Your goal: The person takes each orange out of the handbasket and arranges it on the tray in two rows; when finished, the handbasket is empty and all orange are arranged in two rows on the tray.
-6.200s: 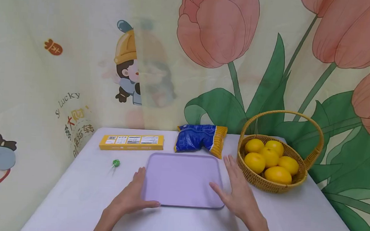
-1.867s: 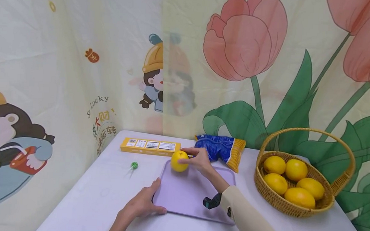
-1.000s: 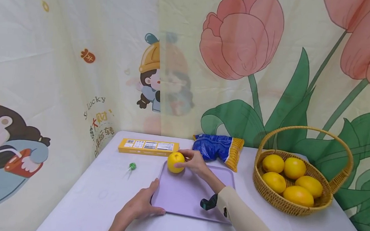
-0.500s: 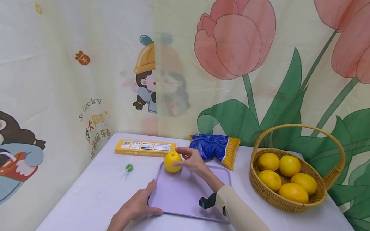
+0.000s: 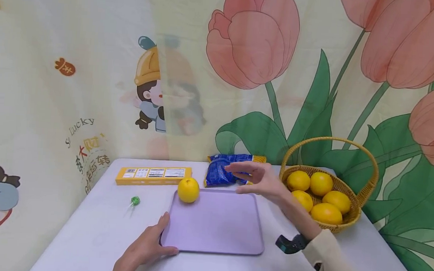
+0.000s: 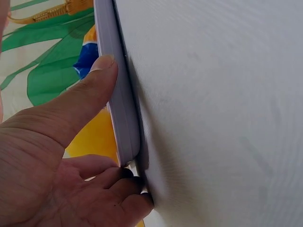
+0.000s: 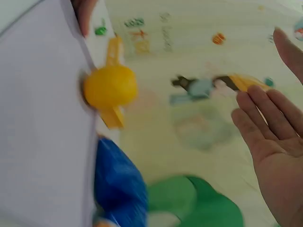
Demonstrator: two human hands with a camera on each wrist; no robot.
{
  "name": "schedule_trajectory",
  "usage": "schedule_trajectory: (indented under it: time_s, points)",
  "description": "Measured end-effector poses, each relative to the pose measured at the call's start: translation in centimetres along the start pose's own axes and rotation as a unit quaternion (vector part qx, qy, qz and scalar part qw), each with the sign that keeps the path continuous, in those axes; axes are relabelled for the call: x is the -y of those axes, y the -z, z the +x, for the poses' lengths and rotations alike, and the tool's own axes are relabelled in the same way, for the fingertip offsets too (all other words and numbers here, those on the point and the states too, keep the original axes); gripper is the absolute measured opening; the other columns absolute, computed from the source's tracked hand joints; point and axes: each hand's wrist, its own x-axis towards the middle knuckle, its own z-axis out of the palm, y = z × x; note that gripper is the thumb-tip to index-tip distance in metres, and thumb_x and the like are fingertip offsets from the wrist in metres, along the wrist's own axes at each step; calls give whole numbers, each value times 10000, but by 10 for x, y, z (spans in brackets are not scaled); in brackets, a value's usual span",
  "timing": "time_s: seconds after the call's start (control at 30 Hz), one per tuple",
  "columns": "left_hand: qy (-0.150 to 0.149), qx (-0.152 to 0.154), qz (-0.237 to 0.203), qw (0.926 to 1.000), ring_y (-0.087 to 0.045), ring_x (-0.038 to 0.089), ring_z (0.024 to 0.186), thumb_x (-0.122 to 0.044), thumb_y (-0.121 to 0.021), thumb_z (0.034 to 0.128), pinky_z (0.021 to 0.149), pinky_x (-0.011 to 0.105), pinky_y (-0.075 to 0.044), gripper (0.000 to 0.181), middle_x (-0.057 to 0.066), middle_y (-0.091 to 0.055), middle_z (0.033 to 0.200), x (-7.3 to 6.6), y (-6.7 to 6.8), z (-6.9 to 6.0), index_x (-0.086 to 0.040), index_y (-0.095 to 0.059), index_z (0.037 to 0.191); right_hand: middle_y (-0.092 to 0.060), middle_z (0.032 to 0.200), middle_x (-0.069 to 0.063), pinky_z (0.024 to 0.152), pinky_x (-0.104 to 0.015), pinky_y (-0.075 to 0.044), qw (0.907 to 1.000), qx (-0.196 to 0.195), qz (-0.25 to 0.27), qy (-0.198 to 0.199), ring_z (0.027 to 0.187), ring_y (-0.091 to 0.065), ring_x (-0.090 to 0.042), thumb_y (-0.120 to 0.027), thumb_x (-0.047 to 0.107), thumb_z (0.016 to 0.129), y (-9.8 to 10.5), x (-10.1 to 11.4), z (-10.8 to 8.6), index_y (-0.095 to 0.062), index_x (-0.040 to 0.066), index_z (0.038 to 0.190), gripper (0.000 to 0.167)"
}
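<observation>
I was watching the hands from afar, over a white tabletop (image 5: pixel 84 231). The left hand (image 5: pixel 142 245) held the tray (image 5: pixel 215 226) by its near left corner, thumb on the near rim and fingers at the left side, curled in its wrist view. The right hand (image 5: pixel 264 182) was empty, fingers extended and thumb well apart from them, raised near the tray's far right corner. The fruit (image 5: pixel 188 190) sat on the tray at the far left corner, well apart from the right hand. Behind the tray I could make out a blue bag (image 5: pixel 216 170), partly hidden by the right hand, and to its left a long yellow box (image 5: pixel 152 176). A green lollipop (image 5: pixel 135 201) lay left of the tray. On the right I saw the basket (image 5: pixel 354 212), handle up, with five more fruits in it; the right forearm crossed in front. A beige sleeve (image 5: pixel 330 258) covered part of that arm. A printed cloth (image 5: pixel 190 22) hung behind.
</observation>
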Motion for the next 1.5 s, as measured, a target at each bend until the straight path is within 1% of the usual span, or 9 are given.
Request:
schedule_trajectory:
  time_s: [0.23, 0.43, 0.53, 0.7, 0.83, 0.93, 1.07, 1.27, 1.5]
  points:
    - [-4, 60, 94, 9999, -358, 541, 1532, -385, -997, 745, 1274, 670, -300, 1260, 367, -317, 1669, 15, -3, 3, 108, -268, 1647, -717, 1413, -126, 1065, -231, -574, 9866, -1031, -1135, -563, 1300, -687, -123, -771, -31, 969, 100, 28, -57, -587, -93, 1455, 524]
    - [-204, 1, 28, 9998, -349, 554, 1529, -448, -988, 742, 1269, 686, -290, 1292, 387, -314, 1660, 25, -9, 10, 106, -256, 1651, -756, 1352, 15, 980, -99, -551, 9439, -2064, -1769, -1874, 1121, -699, 66, -767, 209, 1032, 178, 9, -93, -517, -66, 1539, 629]
    - [-176, 14, 60, 9998, -350, 558, 1526, -440, -987, 745, 1266, 687, -292, 1285, 387, -316, 1658, 23, -8, 10, 104, -257, 1651, -763, 1272, 124, 1099, -214, -547, 9210, -2318, -1953, -2446, 1054, -679, 118, -765, 309, 1032, 200, -4, -105, -460, -60, 1584, 730]
    - [-64, 18, -40, 10000, -363, 543, 1529, -340, -1002, 747, 1270, 674, -309, 1240, 387, -328, 1653, 12, -2, 4, 113, -274, 1643, -711, 1014, 319, 1270, -570, -378, 8959, -2735, -1768, -3021, 960, -629, 156, -789, 392, 1004, 215, -23, -114, -402, -74, 1611, 858]
    - [-6, 9, -36, 10000, -387, 533, 1522, -304, -1005, 749, 1263, 668, -334, 1210, 391, -350, 1642, 2, -1, 0, 110, -296, 1637, -673, 901, 346, 1278, -605, -342, 8780, -2932, -1785, -3336, 956, -546, 122, -790, 397, 1004, 222, -33, -122, -404, -92, 1602, 864]
    - [13, -6, -18, 10000, -395, 533, 1518, -301, -1009, 742, 1259, 669, -339, 1207, 393, -359, 1636, 2, -2, 0, 109, -307, 1634, -747, 989, 229, 1255, -589, -379, 8720, -2912, -2020, -3376, 933, -533, 123, -802, 366, 999, 225, -40, -125, -430, -110, 1579, 838]
    - [-48, -38, -9, 10000, -387, 534, 1521, -333, -1006, 742, 1268, 663, -324, 1219, 383, -360, 1640, 6, -2, 4, 97, -304, 1640, -757, 1314, -168, 1126, -405, -564, 8659, -2784, -2655, -3199, 905, -574, 139, -802, 341, 1002, 226, -45, -127, -500, -139, 1518, 766]
    - [54, 74, -43, 9999, -376, 532, 1529, -359, -1007, 735, 1269, 675, -316, 1248, 373, -349, 1653, 6, -3, 9, 74, -286, 1657, -600, 1454, -363, 852, -175, -583, 8534, -2778, -3005, -3229, 1189, -634, -345, -822, 291, 986, 225, -47, -129, -563, -147, 1458, 695]
    - [196, 99, 72, 9997, -362, 528, 1537, -287, -1005, 752, 1272, 661, -322, 1204, 362, -331, 1666, -3, 0, 1, 95, -294, 1646, -497, 1526, -405, 1143, -648, -472, 8589, -1898, -3071, -3633, 1367, -465, -561, -847, 389, 948, 223, -44, -120, -529, -149, 1486, 825]
